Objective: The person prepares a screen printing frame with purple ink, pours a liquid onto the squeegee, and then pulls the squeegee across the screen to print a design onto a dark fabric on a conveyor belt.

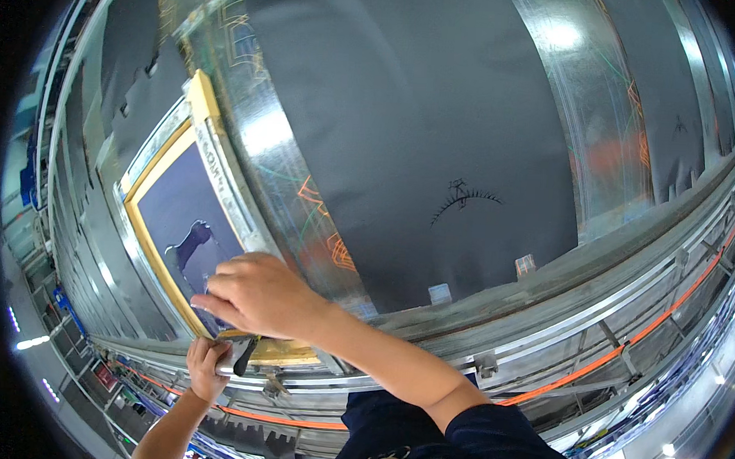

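Observation:
A screen-printing frame with yellow-taped inner edges lies tilted across the table at the left. Its mesh is purple, and a dark, glossy pool of ink spreads over the mesh. My right hand is over the near right part of the mesh, fingers curled in; whatever they hold is hidden. At the frame's near end, my left hand closes around a light-grey bar with a black end. Part of that bar is hidden by my fingers.
Dark fabric panels lie on the long table, with shiny strips marked in orange and green between them. One panel bears a black curved print. A metal rail and an orange cable run along the near edge.

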`<state>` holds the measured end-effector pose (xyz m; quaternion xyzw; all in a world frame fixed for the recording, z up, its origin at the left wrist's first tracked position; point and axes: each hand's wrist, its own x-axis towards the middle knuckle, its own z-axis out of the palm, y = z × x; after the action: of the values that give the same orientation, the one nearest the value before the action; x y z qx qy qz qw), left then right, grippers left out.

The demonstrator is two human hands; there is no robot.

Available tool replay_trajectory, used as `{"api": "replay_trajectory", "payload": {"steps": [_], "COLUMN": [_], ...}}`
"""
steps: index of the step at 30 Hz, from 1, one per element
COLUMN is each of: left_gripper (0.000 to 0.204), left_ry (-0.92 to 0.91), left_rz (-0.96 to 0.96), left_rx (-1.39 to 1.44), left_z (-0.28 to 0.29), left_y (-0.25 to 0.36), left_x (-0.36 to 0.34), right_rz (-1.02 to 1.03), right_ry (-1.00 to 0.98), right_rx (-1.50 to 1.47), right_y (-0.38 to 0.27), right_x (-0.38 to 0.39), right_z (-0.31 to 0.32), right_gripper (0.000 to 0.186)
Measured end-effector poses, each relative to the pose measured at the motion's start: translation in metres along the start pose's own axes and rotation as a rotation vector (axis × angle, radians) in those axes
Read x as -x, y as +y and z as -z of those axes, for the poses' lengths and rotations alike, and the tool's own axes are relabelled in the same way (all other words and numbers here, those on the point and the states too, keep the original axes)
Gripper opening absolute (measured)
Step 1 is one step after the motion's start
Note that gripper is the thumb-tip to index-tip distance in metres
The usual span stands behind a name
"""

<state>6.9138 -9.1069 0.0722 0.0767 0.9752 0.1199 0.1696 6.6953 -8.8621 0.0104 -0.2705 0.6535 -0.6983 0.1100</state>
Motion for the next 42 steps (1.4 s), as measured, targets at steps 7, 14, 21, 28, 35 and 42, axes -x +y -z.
{"api": "replay_trajectory", "payload": {"steps": [7,14,21,28,35,42], "left_gripper": [0.030,0.030,0.029,0.025,0.026,0.027], "left_ry": [-0.021,-0.010,-0.028,-0.034,-0.007,-0.072], "left_rz": [0.001,-0.032,-0.022,-0.026,-0.043,-0.020], "left_rx": [0.002,0.007,-0.013,0.011,0.054,0.013], "left_z": [-0.002,-0.005,-0.003,-0.005,-0.006,-0.003], "left_y": [0.001,-0.004,-0.006,-0.007,-0.003,-0.012], "left_x": [-0.001,0.000,0.001,0.002,0.003,0.011], "right_rz": [0.004,-0.013,-0.051,-0.066,-0.089,-0.102], "right_ry": [0.024,0.023,-0.007,0.025,-0.018,-0.074], "right_rx": [0.034,0.053,0.031,0.062,0.056,0.094], "right_y": [0.001,0.003,0.002,0.000,0.002,-0.001], "right_x": [0.006,0.007,0.006,0.007,0.010,0.006], "right_z": [-0.007,-0.014,-0.010,-0.012,-0.019,-0.015], "right_gripper": [0.038,0.039,0.041,0.044,0.045,0.039]}}
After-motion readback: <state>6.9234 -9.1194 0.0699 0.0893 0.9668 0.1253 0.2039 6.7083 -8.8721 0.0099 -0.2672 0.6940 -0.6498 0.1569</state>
